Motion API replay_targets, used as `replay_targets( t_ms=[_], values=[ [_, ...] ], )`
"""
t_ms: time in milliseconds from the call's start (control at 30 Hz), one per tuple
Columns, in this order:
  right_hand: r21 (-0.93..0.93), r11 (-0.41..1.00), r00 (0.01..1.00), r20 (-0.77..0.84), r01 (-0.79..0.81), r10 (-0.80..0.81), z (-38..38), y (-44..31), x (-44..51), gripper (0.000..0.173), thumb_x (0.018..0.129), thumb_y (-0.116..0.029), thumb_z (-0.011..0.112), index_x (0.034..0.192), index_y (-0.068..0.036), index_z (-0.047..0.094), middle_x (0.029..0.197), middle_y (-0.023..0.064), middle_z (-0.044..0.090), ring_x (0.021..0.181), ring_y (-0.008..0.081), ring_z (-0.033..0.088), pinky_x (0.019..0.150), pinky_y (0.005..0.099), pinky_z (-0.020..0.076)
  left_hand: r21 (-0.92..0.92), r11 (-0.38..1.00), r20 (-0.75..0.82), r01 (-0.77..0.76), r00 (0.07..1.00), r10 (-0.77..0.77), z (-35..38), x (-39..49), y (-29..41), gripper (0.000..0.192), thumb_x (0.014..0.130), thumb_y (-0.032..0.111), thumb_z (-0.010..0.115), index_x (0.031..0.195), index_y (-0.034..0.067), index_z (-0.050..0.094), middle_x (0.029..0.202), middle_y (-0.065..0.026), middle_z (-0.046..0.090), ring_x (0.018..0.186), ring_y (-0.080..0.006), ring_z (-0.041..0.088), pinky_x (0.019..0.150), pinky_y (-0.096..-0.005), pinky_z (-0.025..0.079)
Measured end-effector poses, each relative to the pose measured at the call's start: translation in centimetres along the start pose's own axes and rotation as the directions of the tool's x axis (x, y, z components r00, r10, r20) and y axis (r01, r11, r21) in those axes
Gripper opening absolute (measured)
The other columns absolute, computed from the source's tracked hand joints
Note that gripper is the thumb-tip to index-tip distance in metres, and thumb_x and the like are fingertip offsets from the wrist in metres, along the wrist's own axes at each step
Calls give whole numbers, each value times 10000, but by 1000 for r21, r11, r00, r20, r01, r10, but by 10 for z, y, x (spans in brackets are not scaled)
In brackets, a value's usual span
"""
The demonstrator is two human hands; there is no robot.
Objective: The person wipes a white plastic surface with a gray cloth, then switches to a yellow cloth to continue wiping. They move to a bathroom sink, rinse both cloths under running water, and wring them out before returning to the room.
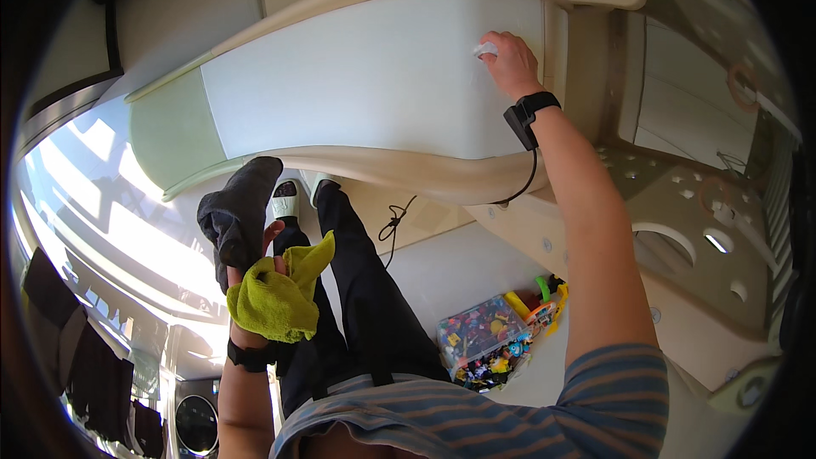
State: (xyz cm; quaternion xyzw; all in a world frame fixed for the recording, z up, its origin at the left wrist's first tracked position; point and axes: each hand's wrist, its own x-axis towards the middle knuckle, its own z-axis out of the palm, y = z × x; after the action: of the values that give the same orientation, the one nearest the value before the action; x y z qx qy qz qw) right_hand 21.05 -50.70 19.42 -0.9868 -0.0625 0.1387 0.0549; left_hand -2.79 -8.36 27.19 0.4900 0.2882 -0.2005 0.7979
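Observation:
My right hand (514, 65) holds a small white wad (486, 49), its material too small to tell, against the upper right part of a child's plastic slide (376, 70). The slide has a white bed, a pale green lower end and beige raised sides. At the lower left, my left hand (271, 255) holds a yellow-green cloth (274, 299) and a dark grey cloth item (236, 213), perhaps a sock. The cloths cover much of the palm and fingers. Both wrists wear black bands; a cable hangs from the right one.
A clear plastic box of small colourful toys (484, 331) stands on the floor at lower right, with loose toys beside it. A black cable (392, 223) lies under the slide's side. Beige plastic panels with holes (688, 204) stand at the right. Dark clothes (99, 363) hang at lower left near a front-loading washer or dryer (196, 424).

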Motion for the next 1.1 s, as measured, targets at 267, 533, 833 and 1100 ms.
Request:
replay_targets(
  t_ms=[267,533,833,1100],
  values=[
    [-19,999,996,78,-50,51,0,-1,5,178,794,-112,659,971,-125,649,937,104,622,914,310,585,750,420,506,330,931,102,-158,986,131,2,4,7,533,929,151,569,1405,136,328,1320,-170,496,949,-131,590,751,-252,528],
    [26,998,988,142,-60,56,-1,-1,-4,168,785,-128,674,952,-128,660,950,104,635,927,313,584,762,419,501,-99,992,16,79,997,-78,11,1,16,537,914,13,543,1398,128,344,1320,-146,488,969,-142,583,798,-271,524],
    [2,986,979,120,-168,166,-17,-19,17,265,795,-148,670,1053,-126,617,968,111,645,940,320,592,779,410,498,-415,885,111,209,978,-179,35,12,20,602,983,431,392,1447,71,258,1164,-142,567,779,-132,600,716,-255,518],
    [892,445,938,220,-83,-266,-46,-187,-80,260,849,-67,631,1096,-47,554,988,70,605,895,133,583,777,285,500,-573,616,429,541,838,-338,41,10,24,805,924,596,371,1465,29,188,1161,-192,595,1028,-271,591,919,-391,465]
  ],
)
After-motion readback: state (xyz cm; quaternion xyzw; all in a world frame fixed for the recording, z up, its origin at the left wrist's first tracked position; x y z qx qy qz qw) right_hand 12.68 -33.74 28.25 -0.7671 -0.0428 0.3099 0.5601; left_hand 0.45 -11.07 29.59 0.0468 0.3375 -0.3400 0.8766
